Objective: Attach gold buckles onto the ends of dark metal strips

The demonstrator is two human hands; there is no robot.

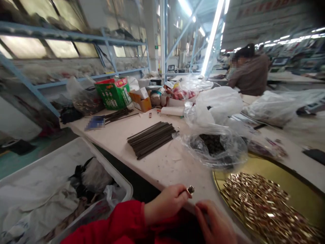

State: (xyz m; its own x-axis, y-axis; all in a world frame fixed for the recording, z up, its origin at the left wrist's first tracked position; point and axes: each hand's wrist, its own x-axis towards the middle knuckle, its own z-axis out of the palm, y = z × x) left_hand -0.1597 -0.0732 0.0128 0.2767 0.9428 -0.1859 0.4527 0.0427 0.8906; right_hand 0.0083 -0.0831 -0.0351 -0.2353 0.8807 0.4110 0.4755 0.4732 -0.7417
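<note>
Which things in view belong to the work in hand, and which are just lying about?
Likely in use:
- metal piece in the left hand
- shiny pieces on the gold tray
- perhaps the dark strips, untouched

Apparently just lying about:
- green package
- white roll
- orange box

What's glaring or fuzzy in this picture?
Head view, top: the slanting ceiling light glares white; head view, lower right: metal pieces in the tray glint; head view, background: the brown top looks soft; head view, left of center: coarse squares mask a blue thing.
</note>
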